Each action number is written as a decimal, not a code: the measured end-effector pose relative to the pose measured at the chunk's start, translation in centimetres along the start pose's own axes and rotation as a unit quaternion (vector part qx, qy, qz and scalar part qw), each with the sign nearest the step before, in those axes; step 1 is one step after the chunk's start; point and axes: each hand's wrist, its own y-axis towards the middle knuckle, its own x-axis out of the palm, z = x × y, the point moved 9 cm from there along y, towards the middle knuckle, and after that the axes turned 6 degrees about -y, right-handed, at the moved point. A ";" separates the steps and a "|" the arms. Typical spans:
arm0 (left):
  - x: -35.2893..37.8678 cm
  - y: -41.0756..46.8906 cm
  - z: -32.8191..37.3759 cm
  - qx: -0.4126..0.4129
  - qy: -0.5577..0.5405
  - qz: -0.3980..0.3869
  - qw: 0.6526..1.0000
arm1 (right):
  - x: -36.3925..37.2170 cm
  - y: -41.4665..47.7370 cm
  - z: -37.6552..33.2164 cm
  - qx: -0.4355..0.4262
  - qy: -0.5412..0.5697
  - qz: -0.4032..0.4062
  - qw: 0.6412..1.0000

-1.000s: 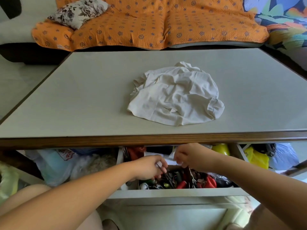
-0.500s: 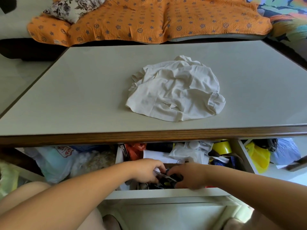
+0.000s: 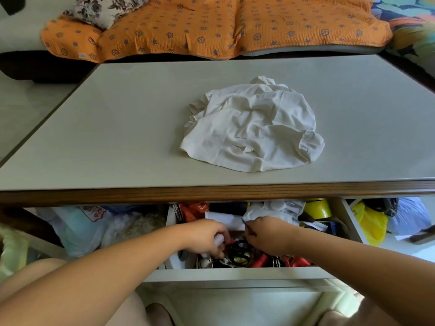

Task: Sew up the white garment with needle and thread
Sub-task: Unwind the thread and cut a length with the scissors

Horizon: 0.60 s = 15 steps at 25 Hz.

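Grey table [image 3: 117, 137], one white garment [image 3: 254, 128]; one open drawer [image 3: 235, 274], left hand [image 3: 204, 236] round one white item [image 3: 219, 239], right hand [image 3: 267, 234] unclear.

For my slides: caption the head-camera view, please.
Left hand, holding a small white object, and right hand reach into a cluttered drawer below the table bearing the crumpled white garment.
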 end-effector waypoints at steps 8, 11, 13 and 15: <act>-2.0 -0.2 0.1 -0.015 -0.024 0.006 1.000 | 0.9 -0.5 -0.2 -0.011 -0.018 -0.029 0.999; -3.5 -0.9 -0.4 -0.052 -0.015 0.017 0.998 | 0.6 -0.4 -0.8 -0.019 0.026 -0.029 0.999; -3.6 -1.6 -0.8 -0.081 0.083 -0.002 0.993 | 0.0 -0.6 -0.9 -0.028 0.040 -0.019 0.999; -4.0 -2.5 -0.4 -0.085 0.183 0.005 0.979 | -0.7 -1.2 -1.4 -0.054 0.053 -0.007 0.997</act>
